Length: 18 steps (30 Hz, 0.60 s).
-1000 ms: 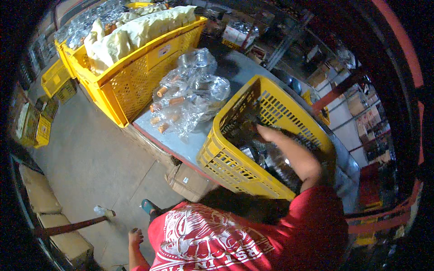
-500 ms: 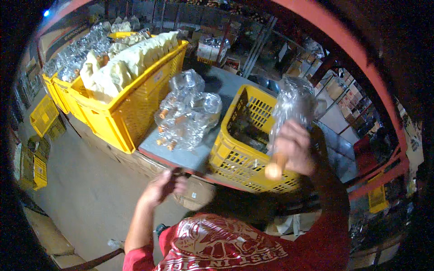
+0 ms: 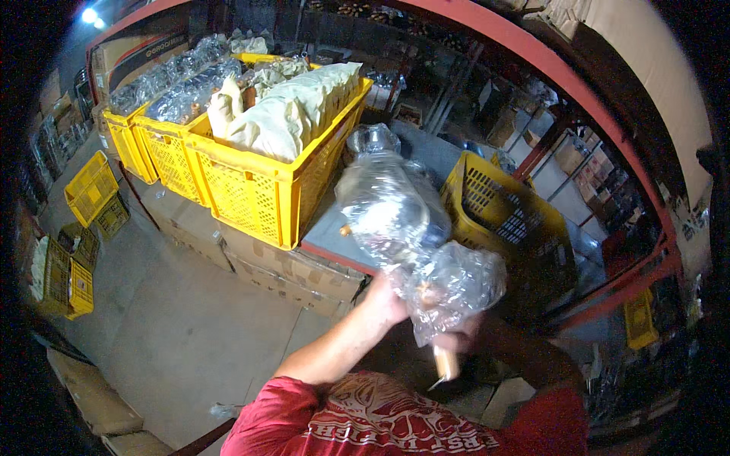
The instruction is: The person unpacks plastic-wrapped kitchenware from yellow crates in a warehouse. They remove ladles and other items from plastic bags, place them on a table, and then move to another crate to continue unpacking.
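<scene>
Step in hand, by the look of it: handling one clear plastic bag [image 3: 449,292] of wooden-handled items, held up in front of the chest, above the gap between the grey table [image 3: 334,228] w/ the big yellow crate [image 3: 266,190] and the smaller yellow crate [image 3: 502,205] to the right. Next move likely calls for a firm two-hand grip, since the bag is slack and bulky. Left hand [image 3: 388,296] is curled shut on the bag's side; right hand [image 3: 456,338] is mostly hidden under the bag, closed approx. round a wooden handle [image 3: 445,363] poking out below.

Three big yellow crates [image 3: 251,190] stand in a row, a fourth yellow crate [image 3: 502,205] apart.
</scene>
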### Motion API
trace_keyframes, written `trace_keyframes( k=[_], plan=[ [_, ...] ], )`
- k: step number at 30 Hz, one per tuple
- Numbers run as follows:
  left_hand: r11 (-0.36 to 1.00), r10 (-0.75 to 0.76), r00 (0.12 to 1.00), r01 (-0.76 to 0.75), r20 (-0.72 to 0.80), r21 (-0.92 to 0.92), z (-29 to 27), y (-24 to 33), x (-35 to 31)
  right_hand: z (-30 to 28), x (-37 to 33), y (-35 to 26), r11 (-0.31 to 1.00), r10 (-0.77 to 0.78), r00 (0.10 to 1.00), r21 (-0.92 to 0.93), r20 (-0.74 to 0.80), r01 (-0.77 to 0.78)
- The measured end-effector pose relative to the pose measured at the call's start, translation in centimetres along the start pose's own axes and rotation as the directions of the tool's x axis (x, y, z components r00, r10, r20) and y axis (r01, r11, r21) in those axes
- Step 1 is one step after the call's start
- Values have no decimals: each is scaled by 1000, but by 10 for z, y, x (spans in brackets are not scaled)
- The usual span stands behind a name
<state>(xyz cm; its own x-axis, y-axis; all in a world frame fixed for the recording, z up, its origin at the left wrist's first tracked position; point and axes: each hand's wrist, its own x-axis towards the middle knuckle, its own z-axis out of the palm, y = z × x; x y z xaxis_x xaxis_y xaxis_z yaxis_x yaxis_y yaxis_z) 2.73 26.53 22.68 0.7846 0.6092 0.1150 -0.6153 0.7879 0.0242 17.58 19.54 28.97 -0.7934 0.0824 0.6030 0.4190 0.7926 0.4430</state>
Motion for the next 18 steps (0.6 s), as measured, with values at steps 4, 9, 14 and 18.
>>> trace_keyframes(
  k=[4, 9, 14, 18],
  plan=[
    [857, 486, 819, -378, -304, 352, -19, 56, -5, -1, -27, -27, 897, 427, 843, -36, 327, -441],
    [690, 680, 717, -556, -153, 463, -38, 93, -20, 7, -2, -57, 151, 955, 234, 380, 182, -913],
    [638, 661, 750, -545, -23, 545, -26, 74, -12, 54, -3, -52, 40, 981, 136, 545, 136, -837],
    [610, 695, 719, -567, -29, 554, -14, 82, -15, 70, -53, -98, -167, 937, -47, 327, 347, -930]
  ],
)
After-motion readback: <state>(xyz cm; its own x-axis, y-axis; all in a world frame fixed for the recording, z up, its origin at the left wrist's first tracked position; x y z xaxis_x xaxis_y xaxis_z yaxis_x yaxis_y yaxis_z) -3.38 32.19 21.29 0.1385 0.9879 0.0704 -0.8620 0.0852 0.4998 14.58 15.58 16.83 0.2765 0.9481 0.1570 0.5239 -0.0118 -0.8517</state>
